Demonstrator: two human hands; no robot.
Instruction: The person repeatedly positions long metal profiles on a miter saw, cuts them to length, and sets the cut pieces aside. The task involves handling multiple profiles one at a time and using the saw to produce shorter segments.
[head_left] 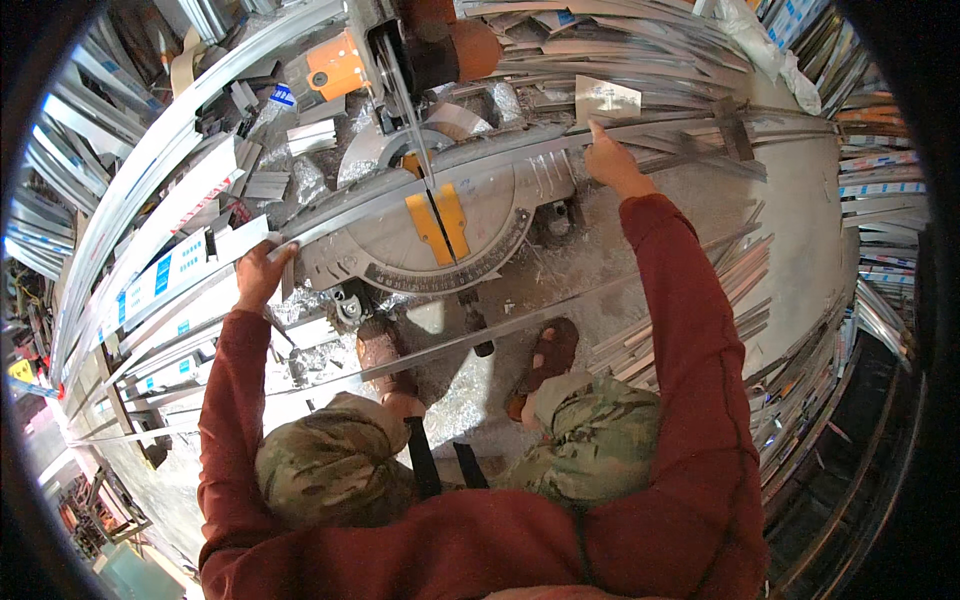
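A long silver aluminium profile [470, 165] lies across the table of a mitre saw [430, 225], against its fence. My left hand [262, 270] grips the profile's left part, near the saw base's left edge. My right hand [608, 160] presses down on the profile to the right of the blade slot. The saw's blade and orange-black head [400, 55] are raised at the top of the view. I am crouching, with my knees in camouflage trousers [335, 465] and sandalled feet [545, 355] below the saw.
Stacks of aluminium profiles lie left [150, 250], right [880, 220] and behind the saw [620, 50]. Metal shavings [460, 400] cover the floor. A thin bar [500, 335] runs across in front of my feet.
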